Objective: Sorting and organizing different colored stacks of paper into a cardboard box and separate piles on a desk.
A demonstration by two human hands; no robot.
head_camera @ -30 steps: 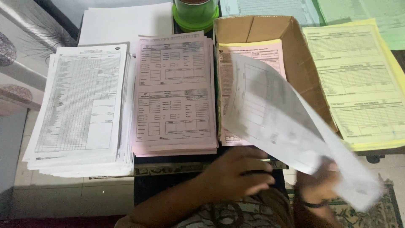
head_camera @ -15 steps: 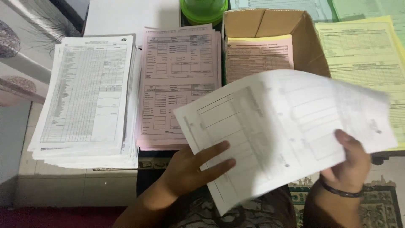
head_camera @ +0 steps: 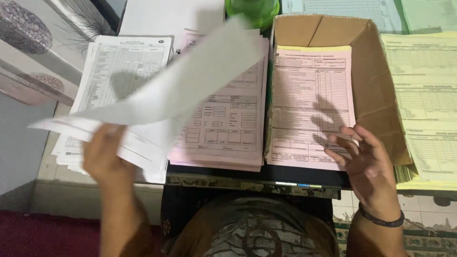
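While left hand (head_camera: 107, 157) lifts sheet (head_camera: 190, 81), right hand (head_camera: 366, 164) free

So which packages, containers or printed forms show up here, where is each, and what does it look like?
Open brown cardboard box: right of centre, holding pink forms.
Green round plastic container: top edge, cut off.
White form stack: left, gridded.
Pink form stack: centre.
Yellow form stack: far right.
White sheet: lifted by left hand.
Right hand: open, by the box.
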